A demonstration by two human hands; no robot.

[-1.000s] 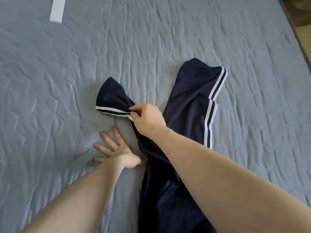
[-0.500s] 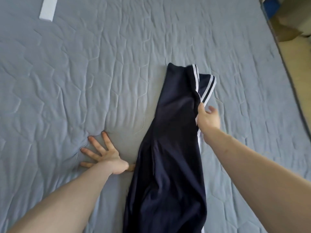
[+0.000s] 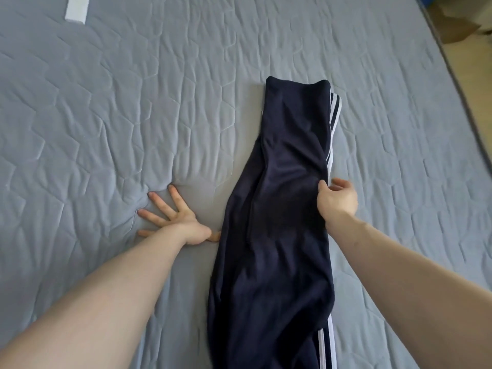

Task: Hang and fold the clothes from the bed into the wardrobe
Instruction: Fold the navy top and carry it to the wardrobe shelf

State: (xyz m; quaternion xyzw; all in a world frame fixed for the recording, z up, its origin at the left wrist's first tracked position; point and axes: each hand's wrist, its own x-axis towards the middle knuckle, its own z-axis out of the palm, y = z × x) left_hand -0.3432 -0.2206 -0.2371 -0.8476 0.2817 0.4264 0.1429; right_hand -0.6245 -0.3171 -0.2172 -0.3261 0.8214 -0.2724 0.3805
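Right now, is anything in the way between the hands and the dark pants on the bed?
Nothing visible. The right hand already pinches the navy pants at their striped edge. The left hand lies flat on the grey mattress right beside them, only bare mattress between.

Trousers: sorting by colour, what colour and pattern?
Navy trousers with white side stripes, head view.
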